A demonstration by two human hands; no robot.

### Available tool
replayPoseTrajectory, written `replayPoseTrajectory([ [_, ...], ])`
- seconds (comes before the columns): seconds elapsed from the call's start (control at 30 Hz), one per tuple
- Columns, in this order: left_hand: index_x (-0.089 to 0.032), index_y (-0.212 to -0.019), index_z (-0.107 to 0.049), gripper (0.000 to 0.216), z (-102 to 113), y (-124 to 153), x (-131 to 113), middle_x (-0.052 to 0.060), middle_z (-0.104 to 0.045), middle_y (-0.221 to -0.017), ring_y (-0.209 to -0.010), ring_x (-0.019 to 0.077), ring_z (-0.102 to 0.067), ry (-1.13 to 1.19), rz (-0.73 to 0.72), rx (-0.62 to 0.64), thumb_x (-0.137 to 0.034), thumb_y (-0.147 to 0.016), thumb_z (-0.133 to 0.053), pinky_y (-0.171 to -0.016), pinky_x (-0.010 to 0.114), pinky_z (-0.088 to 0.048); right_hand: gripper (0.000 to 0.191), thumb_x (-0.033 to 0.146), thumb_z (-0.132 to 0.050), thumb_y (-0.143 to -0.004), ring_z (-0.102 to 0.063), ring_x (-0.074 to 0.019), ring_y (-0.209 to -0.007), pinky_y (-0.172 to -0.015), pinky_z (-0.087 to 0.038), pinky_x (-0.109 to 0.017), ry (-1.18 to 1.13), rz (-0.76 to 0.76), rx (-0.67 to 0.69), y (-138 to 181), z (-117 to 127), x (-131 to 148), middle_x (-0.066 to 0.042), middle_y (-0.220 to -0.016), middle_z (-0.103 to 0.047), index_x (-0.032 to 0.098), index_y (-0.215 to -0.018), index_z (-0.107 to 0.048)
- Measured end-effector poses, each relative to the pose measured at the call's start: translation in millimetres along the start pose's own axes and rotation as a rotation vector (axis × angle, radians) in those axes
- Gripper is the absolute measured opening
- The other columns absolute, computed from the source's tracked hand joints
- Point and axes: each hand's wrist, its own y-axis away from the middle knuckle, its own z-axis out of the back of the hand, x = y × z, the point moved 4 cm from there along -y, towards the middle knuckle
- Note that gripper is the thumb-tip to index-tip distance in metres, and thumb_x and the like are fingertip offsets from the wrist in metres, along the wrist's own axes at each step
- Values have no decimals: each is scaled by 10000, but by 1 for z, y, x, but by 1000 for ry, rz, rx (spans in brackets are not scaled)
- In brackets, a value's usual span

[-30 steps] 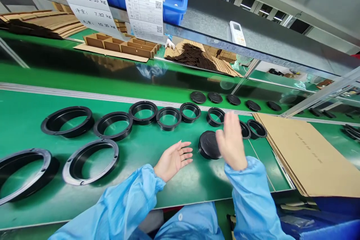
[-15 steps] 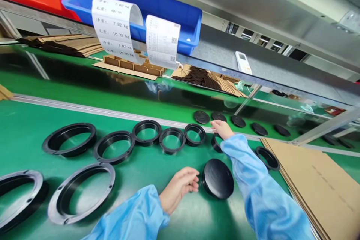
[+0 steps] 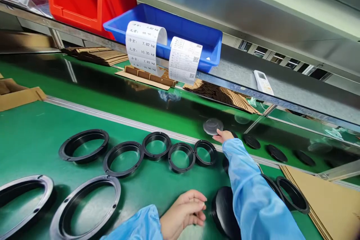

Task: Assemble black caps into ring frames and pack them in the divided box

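My right hand reaches to the back of the green bench, thumb and fingers pinching the near edge of a round black lid, which catches the light and looks grey. My left hand hovers low in the middle, fingers loosely bent and apart, holding nothing. Just right of it stands a black part topped by a round lid, partly behind my right sleeve. Black flanged rings lie to the left, among them a small ring below my right hand and a larger ring.
More black lids, including one lid, lie along the back strip. Flat cardboard is stacked at right. Overhead, a shelf carries a red bin, a blue bin with hanging label strips, and a white remote.
My right hand has closed on the lid's edge at the back, where before it was just right of it. The view has shifted; my left hand stays near the lidded part.
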Motion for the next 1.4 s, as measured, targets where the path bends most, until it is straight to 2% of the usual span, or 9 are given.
replayPoseTrajectory([
  [0.13,-173,-1089,-666,398,-2,5,-18,80,-628,-1007,-845,162,-612,16,-135,13,-325,-754,-817,-793,305,-472,319,364,-768,-911,-647,-154,-714,-774,-608,-292,-218,69,117,85,11,-7,-12,-772,-604,166,-804,-542],
  [0.23,-307,-1327,-551,666,-10,13,-34,88,-573,-1305,-1159,251,-569,191,-271,116,-412,-742,-851,-966,405,-463,414,447,-873,-778,-651,-166,-724,-748,-622,-292,-346,56,252,174,5,-43,-31,-832,-636,180,-805,-558],
  [0.37,-231,-1388,-521,832,-23,27,-38,123,-519,-1444,-1368,343,-429,360,-210,282,-694,-732,-737,-1111,491,-367,420,510,-838,-813,-664,-170,-748,-729,-627,-293,-465,-21,379,270,-23,-96,-23,-824,-649,188,-798,-569],
  [0.47,-192,-1423,-499,785,-27,35,-35,124,-549,-1431,-1388,337,-425,438,-172,304,-716,-846,-585,-1154,484,-322,447,592,-782,-839,-680,-213,-831,-754,-626,-332,-419,-12,364,302,-35,-119,-56,-913,-670,185,-887,-604],
  [0.63,-155,-1440,-487,674,-29,42,-29,140,-591,-1386,-1336,319,-498,448,-107,330,-630,-964,-440,-1155,496,-324,475,659,-548,-957,-646,-252,-756,-653,-583,-386,59,299,-11,310,-10,-114,-80,-852,-636,190,-932,-626],
  [0.73,-163,-1435,-495,679,-30,42,-26,130,-615,-1356,-1305,306,-529,441,-50,332,-648,-973,-385,-1143,480,-345,341,507,-509,-1021,-584,-286,-1003,-837,-529,-454,398,761,-268,316,4,-87,-115,-1082,-594,223,-1081,-688],
  [0.8,-160,-1425,-507,699,-31,42,-24,137,-633,-1329,-1285,306,-549,432,-27,332,-669,-970,-358,-1133,476,-359,310,421,-468,-1050,-495,-310,-1152,-976,-441,-524,543,942,-240,316,0,-76,-115,-1212,-543,267,-1189,-698],
  [1.1,-199,-1460,-472,715,-29,43,-25,135,-609,-1365,-1278,308,-559,363,-25,291,-693,-956,-359,-1124,479,-372,364,378,-373,-1070,-415,-328,-1210,-1038,-372,-568,673,977,-111,299,-13,-78,-101,-1319,-488,275,-1279,-653],
  [1.4,-260,-1500,-411,828,-27,45,-26,171,-637,-1289,-1005,359,-689,216,73,289,-801,-874,-381,-870,511,-507,556,515,-223,-1080,-375,-324,-1294,-1107,-336,-553,595,905,90,291,-16,-71,-100,-1350,-494,244,-1122,-706],
])
